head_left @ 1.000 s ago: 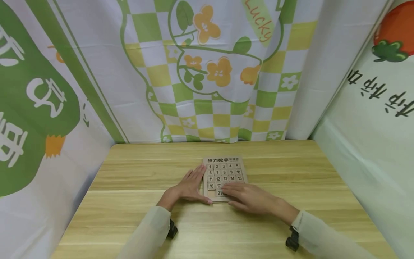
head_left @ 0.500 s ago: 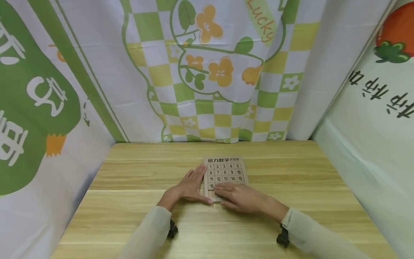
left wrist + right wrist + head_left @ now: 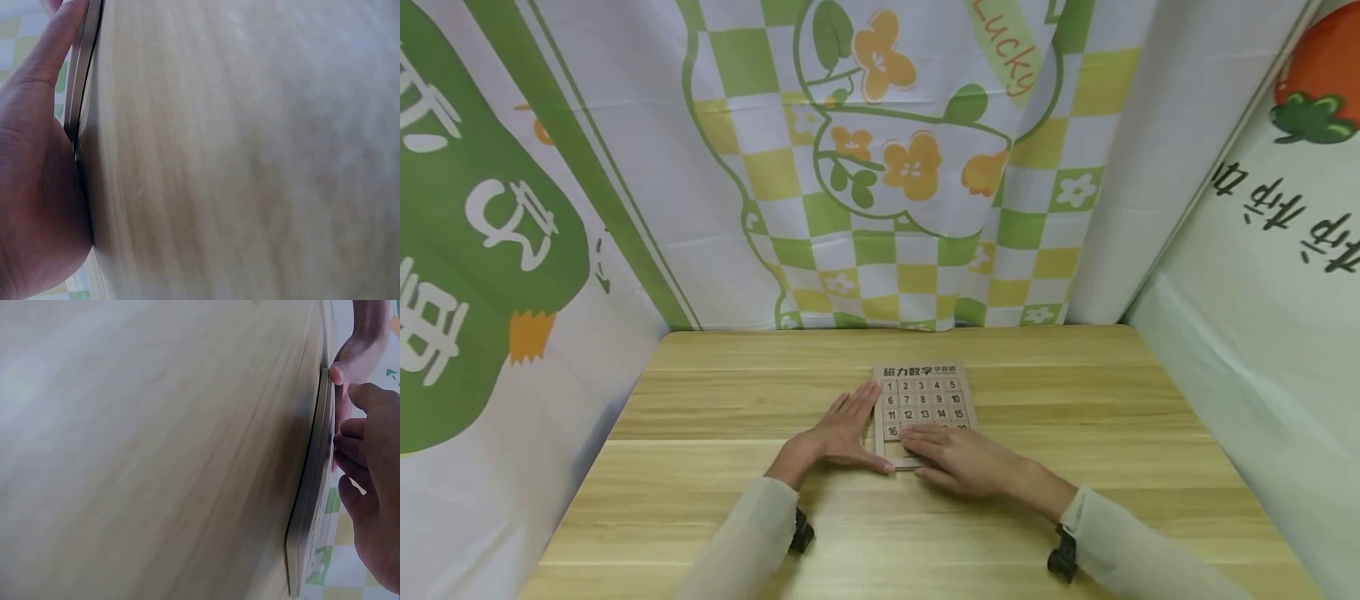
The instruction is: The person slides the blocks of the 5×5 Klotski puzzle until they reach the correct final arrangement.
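Observation:
A wooden sliding number puzzle point(image 3: 880, 452) lies flat on the table, with Chinese lettering along its top. Rows of number tiles point(image 3: 924, 400) run from 1 to 15, and 16 begins the row below. My left hand point(image 3: 837, 433) lies along the puzzle's left side, fingers extended and thumb at the lower left corner. Across the lower rows, my right hand point(image 3: 966, 458) rests its fingertips on tiles, hiding most of them. A bare slot shows at the bottom left. In the right wrist view, the right fingers are slightly bent over the puzzle's edge point(image 3: 312, 462).
The wood-grain table point(image 3: 1075, 383) extends around the puzzle. A printed curtain point(image 3: 910, 275) hangs behind its far edge, with white printed sheets point(image 3: 1262, 350) at both sides. Each wrist carries a black camera mount point(image 3: 1062, 554) below a light sleeve point(image 3: 1135, 533).
My right hand has slid left across the bottom rows, then shifted back right very slightly. Tiles 17 and 21, seen earlier, are now under its fingers. The left hand stays in place.

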A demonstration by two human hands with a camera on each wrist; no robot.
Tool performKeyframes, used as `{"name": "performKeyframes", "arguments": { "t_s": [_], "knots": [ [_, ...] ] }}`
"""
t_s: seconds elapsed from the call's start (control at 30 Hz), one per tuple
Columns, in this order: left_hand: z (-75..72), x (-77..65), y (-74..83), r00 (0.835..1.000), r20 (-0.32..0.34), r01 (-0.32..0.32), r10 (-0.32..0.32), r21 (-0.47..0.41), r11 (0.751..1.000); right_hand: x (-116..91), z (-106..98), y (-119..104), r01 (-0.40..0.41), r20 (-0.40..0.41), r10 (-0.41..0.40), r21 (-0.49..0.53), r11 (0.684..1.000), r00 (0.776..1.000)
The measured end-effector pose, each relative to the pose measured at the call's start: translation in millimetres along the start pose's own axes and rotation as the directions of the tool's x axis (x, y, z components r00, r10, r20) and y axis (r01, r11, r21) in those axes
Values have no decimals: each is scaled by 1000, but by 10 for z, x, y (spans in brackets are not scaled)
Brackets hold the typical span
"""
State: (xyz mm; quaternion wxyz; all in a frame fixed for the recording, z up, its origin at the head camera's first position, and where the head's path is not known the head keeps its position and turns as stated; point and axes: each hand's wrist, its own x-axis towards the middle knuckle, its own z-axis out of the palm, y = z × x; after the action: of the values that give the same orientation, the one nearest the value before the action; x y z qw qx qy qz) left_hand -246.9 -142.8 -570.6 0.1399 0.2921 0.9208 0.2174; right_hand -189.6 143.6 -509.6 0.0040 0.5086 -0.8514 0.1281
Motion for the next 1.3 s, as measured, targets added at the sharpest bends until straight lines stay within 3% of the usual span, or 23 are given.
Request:
{"name": "performKeyframes", "arguments": {
  "t_s": [0.7, 0.97, 1.3],
  "knots": [
    [-12, -13, 29, 1000, 0, -2, 2, -8, 1000, -745, -84, 151, -82, -213, 61, -88, 993, 975],
    [-11, -3, 25, 1000, 0, -6, 6, -4, 1000, -840, -62, 149, -107, -206, 82, -111, 988, 975],
    [-1, 8, 3, 1000, 3, -6, 6, -7, 1000, -787, 17, 141, -79, -213, 54, -111, 991, 976]
  ]
}}
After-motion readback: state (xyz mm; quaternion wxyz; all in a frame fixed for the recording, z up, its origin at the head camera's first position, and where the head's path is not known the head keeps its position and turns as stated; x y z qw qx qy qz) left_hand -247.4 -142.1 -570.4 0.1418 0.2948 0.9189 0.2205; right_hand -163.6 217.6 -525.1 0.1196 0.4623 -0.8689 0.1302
